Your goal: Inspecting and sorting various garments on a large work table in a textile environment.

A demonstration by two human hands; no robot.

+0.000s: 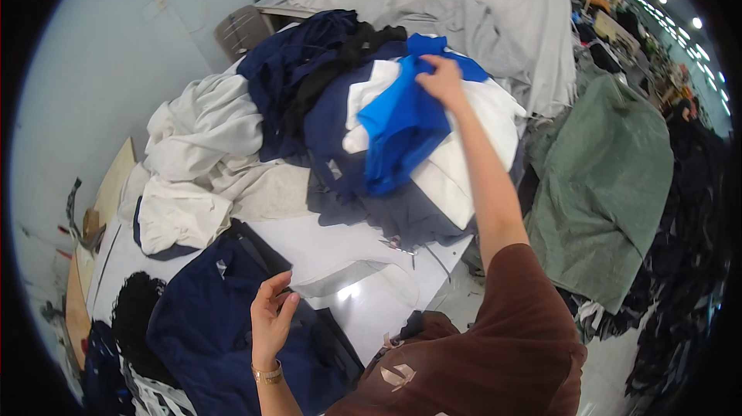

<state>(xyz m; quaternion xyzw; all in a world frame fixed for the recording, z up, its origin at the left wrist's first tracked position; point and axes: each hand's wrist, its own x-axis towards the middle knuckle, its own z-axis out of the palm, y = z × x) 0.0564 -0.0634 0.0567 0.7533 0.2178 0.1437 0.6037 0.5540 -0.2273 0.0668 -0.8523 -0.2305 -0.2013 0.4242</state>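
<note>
Head view, as I watch: a white table (287,244) bears a clothing heap (328,126), with a navy garment (205,292) nearer the person and a blue garment (408,138) atop the heap. Its long axis slants from far right to near left, lower end pointing nearward. The right hand (442,82) is closer, its grip pinching the far end, cloth lying down-left. The left hand (270,317), well apart, is empty, thumb and fingers parted.

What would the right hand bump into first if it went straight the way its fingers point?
The blue cloth, which lies right at the fingertips of the right hand. Past it, toward the left, the white cloth seems next, though one view leaves depth unclear.
</note>
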